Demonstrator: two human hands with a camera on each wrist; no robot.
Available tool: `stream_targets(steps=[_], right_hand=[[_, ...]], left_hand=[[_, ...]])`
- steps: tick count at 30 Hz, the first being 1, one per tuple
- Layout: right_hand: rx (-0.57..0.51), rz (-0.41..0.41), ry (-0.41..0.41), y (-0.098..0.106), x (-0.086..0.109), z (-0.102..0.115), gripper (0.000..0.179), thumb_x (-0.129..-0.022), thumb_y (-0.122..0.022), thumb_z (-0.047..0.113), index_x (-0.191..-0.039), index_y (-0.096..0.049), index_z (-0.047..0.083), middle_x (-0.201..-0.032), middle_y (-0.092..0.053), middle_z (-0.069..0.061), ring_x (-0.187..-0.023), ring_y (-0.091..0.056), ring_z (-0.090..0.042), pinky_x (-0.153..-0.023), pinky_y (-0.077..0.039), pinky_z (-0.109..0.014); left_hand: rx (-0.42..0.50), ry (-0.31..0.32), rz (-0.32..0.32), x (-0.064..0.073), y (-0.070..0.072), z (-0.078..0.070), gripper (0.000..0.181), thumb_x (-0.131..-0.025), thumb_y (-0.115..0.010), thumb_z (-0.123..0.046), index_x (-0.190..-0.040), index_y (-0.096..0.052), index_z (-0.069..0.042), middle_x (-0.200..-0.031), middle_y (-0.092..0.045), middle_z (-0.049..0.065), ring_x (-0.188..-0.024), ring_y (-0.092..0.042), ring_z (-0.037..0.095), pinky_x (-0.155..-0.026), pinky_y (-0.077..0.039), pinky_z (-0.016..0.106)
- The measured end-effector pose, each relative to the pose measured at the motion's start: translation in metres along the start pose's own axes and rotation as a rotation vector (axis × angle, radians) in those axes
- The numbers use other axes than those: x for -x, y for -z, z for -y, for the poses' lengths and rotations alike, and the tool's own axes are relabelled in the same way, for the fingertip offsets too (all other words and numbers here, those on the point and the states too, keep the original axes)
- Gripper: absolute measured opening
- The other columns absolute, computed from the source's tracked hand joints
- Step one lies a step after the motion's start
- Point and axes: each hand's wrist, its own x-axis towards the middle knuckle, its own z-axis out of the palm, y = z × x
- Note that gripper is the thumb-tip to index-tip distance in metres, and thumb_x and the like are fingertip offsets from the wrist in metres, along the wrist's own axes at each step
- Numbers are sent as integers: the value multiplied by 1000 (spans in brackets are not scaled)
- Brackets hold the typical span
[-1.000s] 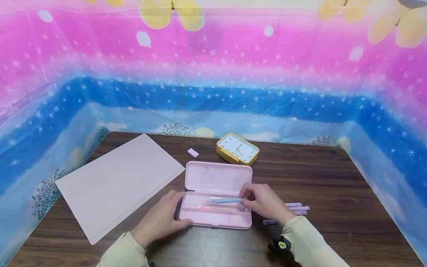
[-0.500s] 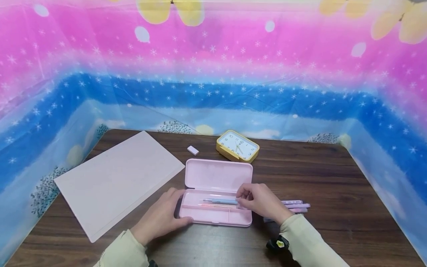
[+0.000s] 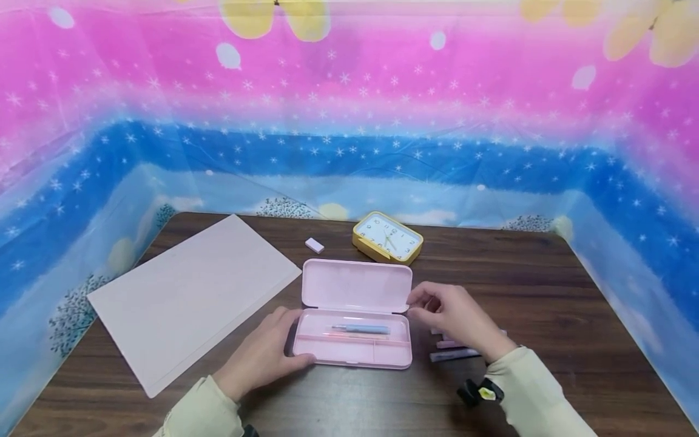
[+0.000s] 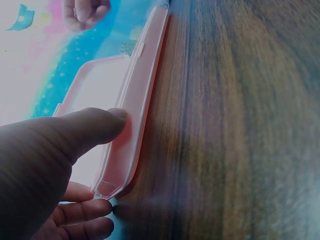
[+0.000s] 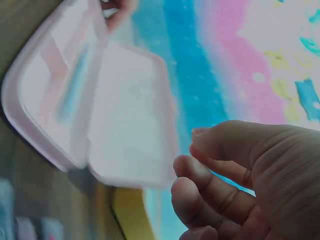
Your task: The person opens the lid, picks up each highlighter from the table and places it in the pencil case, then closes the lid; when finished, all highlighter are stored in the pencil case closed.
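Note:
An open pink pencil case [image 3: 355, 285] lies on the table, lid tipped back. In its long rear compartment lie a light blue pen [image 3: 372, 329] and a thin orange-pink pen or pencil [image 3: 341, 335]. My left hand [image 3: 267, 349] grips the case's left end; in the left wrist view the thumb [image 4: 97, 125] presses the front wall while fingers curl at the end. Just right of the lid hovers my right hand [image 3: 459, 315], loosely bent and holding nothing. Several pens [image 3: 454, 354] lie on the table beneath it, partly hidden.
Behind the case are a small white-pink eraser [image 3: 314, 244] and a yellow clock [image 3: 389, 238]. A large pale pink folder or board [image 3: 191, 303] lies at the left. A printed cloth [image 3: 349, 152] surrounds the brown wooden table [image 3: 546, 291].
The right hand lowered the blue pen into the case, let it go and moved right, out of the case. The left hand has stayed on the case's left end.

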Motion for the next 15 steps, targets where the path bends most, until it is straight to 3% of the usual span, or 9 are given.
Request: stream_targets(steps=[8, 15], right_hand=[[71, -123, -57, 54, 28, -24, 10, -94, -68, 31, -102, -68, 24, -86, -68, 5, -74, -59, -10, -64, -50, -25], [95, -154, -137, 76, 51, -52, 17, -94, -65, 38, -105, -67, 25, -91, -69, 2, -74, -59, -10, -63, -47, -26]], left_hand=[[0, -13, -8, 0, 0, -1, 79, -72, -83, -47, -132, -55, -4, -117, -59, 7, -107, -55, 22, -96, -50, 44], [-1, -7, -8, 1, 0, -1, 78, -72, -83, -47, -132, -55, -4, -117, -59, 7, -107, -55, 22, -96, -50, 44]])
